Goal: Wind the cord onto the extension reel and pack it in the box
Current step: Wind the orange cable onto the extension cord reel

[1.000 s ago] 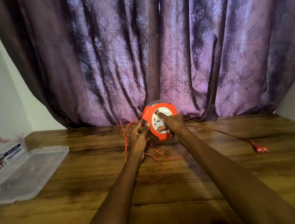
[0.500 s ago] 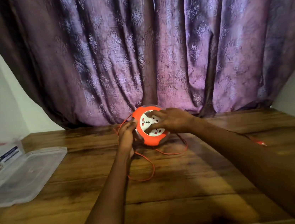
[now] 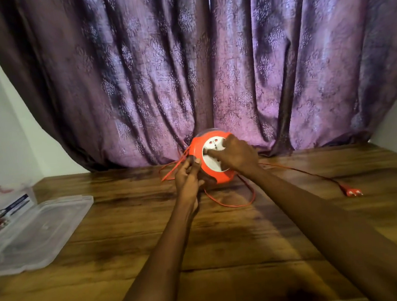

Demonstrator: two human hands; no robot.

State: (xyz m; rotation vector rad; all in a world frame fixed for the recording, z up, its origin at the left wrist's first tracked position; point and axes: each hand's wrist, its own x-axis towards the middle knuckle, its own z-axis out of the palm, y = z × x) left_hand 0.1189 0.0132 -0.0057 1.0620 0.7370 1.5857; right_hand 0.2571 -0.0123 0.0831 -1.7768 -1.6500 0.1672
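Note:
An orange extension reel (image 3: 223,177) with a white socket face stands on edge at the far middle of the wooden table (image 3: 132,271). My right hand (image 3: 236,154) lies over the socket face, fingers pressed on it. My left hand (image 3: 188,180) grips the reel's left side, pinching the orange cord (image 3: 234,204) there. Loose cord loops lie on the table under and left of the reel. A long strand runs right to the orange plug (image 3: 354,192).
A clear plastic lid (image 3: 38,235) lies flat at the table's left edge. Behind it stands a clear box (image 3: 3,199) with a printed card inside. A purple curtain (image 3: 206,61) hangs right behind the reel. White walls close both sides.
My right hand has turned across the socket face from below to over its right side. The loose loop in front of the reel has grown shorter and shifted right.

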